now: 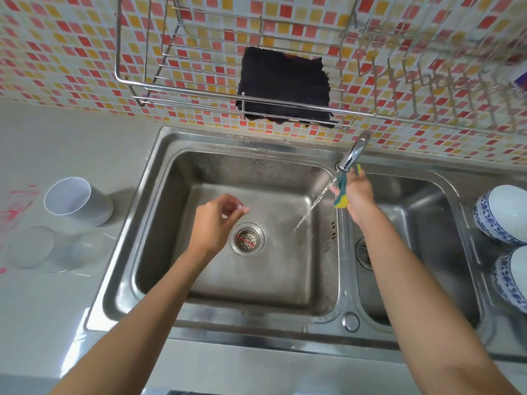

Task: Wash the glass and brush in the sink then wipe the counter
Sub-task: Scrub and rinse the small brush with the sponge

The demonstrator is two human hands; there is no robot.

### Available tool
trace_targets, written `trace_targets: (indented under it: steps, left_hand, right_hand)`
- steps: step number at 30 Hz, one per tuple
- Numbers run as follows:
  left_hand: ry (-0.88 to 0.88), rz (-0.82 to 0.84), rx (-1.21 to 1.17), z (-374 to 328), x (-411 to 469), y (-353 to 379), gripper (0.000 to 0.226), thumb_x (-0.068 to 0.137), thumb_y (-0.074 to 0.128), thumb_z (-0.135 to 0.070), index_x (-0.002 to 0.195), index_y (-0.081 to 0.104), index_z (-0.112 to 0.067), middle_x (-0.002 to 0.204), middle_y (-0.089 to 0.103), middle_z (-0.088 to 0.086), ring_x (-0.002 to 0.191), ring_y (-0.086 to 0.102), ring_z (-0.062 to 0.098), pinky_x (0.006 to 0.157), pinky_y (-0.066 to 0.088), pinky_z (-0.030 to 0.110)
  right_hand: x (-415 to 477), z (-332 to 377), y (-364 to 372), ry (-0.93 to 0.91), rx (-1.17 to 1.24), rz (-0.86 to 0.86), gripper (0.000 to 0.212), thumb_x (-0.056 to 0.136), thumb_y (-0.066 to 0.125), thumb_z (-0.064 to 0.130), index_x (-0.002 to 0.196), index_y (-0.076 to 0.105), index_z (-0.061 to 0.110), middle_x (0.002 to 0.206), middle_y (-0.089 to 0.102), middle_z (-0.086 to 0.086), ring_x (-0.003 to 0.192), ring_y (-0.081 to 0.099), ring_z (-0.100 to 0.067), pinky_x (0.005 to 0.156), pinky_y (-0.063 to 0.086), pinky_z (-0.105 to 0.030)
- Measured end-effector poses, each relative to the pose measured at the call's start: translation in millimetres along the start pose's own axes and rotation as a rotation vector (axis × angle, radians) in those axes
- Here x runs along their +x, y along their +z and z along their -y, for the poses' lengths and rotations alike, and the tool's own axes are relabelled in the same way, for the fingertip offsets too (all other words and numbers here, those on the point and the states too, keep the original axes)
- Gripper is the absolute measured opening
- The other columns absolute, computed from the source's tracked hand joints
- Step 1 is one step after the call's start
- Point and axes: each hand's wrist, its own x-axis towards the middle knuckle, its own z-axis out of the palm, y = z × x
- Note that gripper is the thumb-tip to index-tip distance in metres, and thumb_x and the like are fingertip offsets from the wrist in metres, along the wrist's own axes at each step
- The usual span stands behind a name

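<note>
Left basin [199, 269] lying open; faucet [352, 153] and water stream [316, 202] crossing its right side; wire rack [228, 98] overhanging behind.

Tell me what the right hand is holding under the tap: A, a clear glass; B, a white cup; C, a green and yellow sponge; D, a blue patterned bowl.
C: the right hand grips a green and yellow sponge beside the running tap, while the clear glass lies on the counter.

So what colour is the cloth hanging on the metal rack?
The square hanging cloth is black, seen in the head view.
</note>
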Motion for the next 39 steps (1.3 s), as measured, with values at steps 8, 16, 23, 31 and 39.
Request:
trace_targets:
  steps: [8,16,23,31,39]
  left_hand:
    - [0.173,-0.132,0.05,-10,-8,-24,0.018,0.085,0.074,-0.027,0.091,0.068,-0.011,0.081,0.069,-0.005,0.073,0.062,0.008,0.069,0.047,0.019]
    - [0.057,0.118,0.459,40,-45,14,0.013,0.089,0.065,-0.031,0.098,0.069,-0.023,0.091,0.071,-0.006,0.102,0.06,0.024,0.114,0.013,0.054]
    - [0.178,0.054,0.559,45,-55,4,0.009,0.085,0.071,-0.026,0.093,0.072,-0.022,0.084,0.072,-0.003,0.096,0.062,0.026,0.115,0.011,0.061]
    - [0.207,0.047,0.348,52,-63,-31,0.019,0.09,0.066,-0.03,0.101,0.07,-0.014,0.087,0.072,0.0,0.092,0.058,0.024,0.081,0.042,0.032]
    - [0.336,-0.083,0.254,2,-32,-120,0.022,0.089,0.067,-0.034,0.094,0.067,-0.013,0.078,0.07,0.002,0.077,0.062,0.023,0.066,0.045,0.031]
  right_hand:
    - [-31,-14,1,-0.279,-0.047,-0.156,0.015,0.1,0.038,0.036,0.093,0.046,0.025,0.08,0.061,-0.006,0.053,0.056,-0.015,0.045,0.045,-0.03]
    - [-104,-141,45,-0.201,-0.806,0.098,0.03,0.103,0.034,0.028,0.121,0.044,0.008,0.119,0.062,-0.017,0.106,0.058,-0.039,0.078,0.043,-0.04]
    - [-139,-132,57,-0.509,-0.703,0.016,0.023,0.102,0.039,0.026,0.11,0.048,0.007,0.107,0.06,-0.017,0.095,0.057,-0.037,0.072,0.041,-0.038]
    - [-169,-97,67,-0.258,-0.738,0.067,0.035,0.103,0.03,0.024,0.125,0.048,0.004,0.131,0.048,-0.021,0.118,0.044,-0.036,0.091,0.03,-0.034]
    - [-254,99,129,-0.913,-0.236,0.075,0.029,0.098,0.049,0.031,0.125,0.055,0.021,0.113,0.053,0.005,0.099,0.05,-0.003,0.083,0.037,-0.004]
